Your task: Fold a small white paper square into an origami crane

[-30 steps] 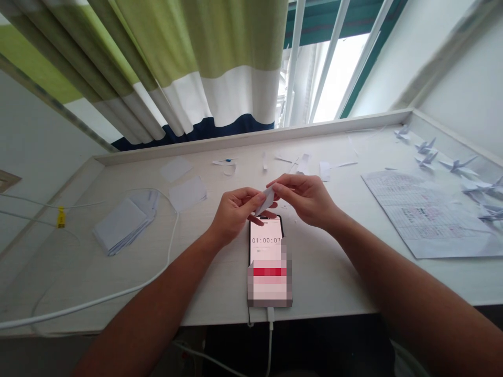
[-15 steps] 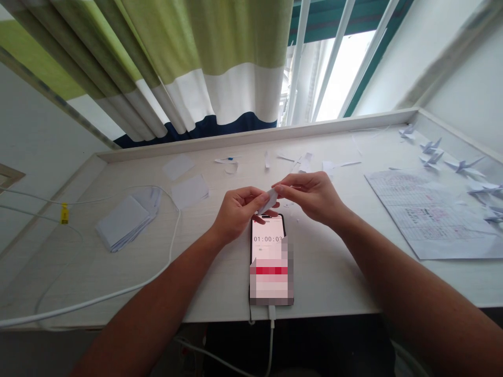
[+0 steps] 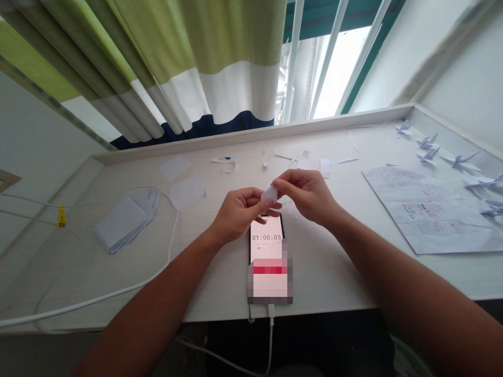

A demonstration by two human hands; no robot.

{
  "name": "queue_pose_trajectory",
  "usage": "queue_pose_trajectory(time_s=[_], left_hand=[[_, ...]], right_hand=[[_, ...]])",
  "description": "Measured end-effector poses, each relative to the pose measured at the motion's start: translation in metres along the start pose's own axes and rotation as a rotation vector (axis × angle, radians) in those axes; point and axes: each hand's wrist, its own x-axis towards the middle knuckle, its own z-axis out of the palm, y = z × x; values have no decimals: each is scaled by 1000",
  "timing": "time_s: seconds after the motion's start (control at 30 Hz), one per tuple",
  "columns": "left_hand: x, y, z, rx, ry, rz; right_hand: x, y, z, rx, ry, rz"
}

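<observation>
A small folded piece of white paper (image 3: 269, 194) is held up between my two hands, just above the top end of a phone (image 3: 267, 251). My left hand (image 3: 239, 212) pinches its lower left part between thumb and fingers. With thumb and forefinger, my right hand (image 3: 304, 193) grips the upper right corner. The phone lies on the desk, a timer on its lit screen and a white cable in its lower end. Part of the paper is hidden behind my fingers.
Folded paper cranes (image 3: 458, 159) stand at the right, behind a printed sheet (image 3: 428, 214). On the left lie a stack of white paper (image 3: 123, 220), loose squares (image 3: 188, 192) and a looping white cable (image 3: 173, 235). Paper scraps (image 3: 304, 158) and a blue-tipped item (image 3: 228, 158) lie farther back.
The paper has turned, so a broader face of it shows. My right hand has shifted slightly left; both hands still hold the paper. The whole view has moved a little.
</observation>
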Motion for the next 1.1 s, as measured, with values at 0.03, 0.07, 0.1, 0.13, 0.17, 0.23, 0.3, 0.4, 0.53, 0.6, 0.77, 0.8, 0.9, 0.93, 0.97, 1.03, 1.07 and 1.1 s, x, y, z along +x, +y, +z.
queue_pose_trajectory(time_s=[0.03,0.07,0.1,0.13,0.17,0.23,0.3,0.4,0.53,0.6,0.77,0.8,0.9,0.93,0.97,1.03,1.07,1.1], left_hand=[[0,0,0,-9,0,0],[0,-1,-1,-19,1,-1],[1,-1,-1,-27,5,-1],[1,-2,-2,-33,8,-4],[1,-2,-2,-37,10,-8],[2,-4,-3,-45,13,-10],[3,-5,-2,-64,17,2],[3,-5,-1,-95,16,37],[1,-5,0,-95,-4,21],[1,-5,0,-80,-5,-2],[2,-5,-2,-35,-27,-80],[2,-5,-2,-29,-33,-95],[1,-4,-3,-39,-56,-117],[1,-3,-4,-52,-71,-118],[1,-2,-4,-68,-88,-117],[1,-1,-5,-103,-120,-116],[1,0,-6,-114,-132,-117],[1,0,-6,-119,-141,-122]], right_hand=[[0,1,1,19,-1,11],[0,3,2,46,-2,20],[0,4,3,75,-5,27],[0,5,3,104,-9,33],[1,6,4,126,-15,37],[1,7,5,126,-49,40],[1,8,7,76,-84,26],[0,7,9,5,-70,-19],[-2,9,12,2,-8,-30],[-2,10,14,-3,6,-17],[-3,12,21,-6,69,-39],[-3,12,22,-10,83,-47],[-4,12,23,-32,115,-66],[-4,12,23,-39,127,-75],[-4,12,23,-45,144,-85],[-4,12,21,-60,181,-107],[-4,12,21,-69,197,-116],[-4,13,20,-77,208,-122]])
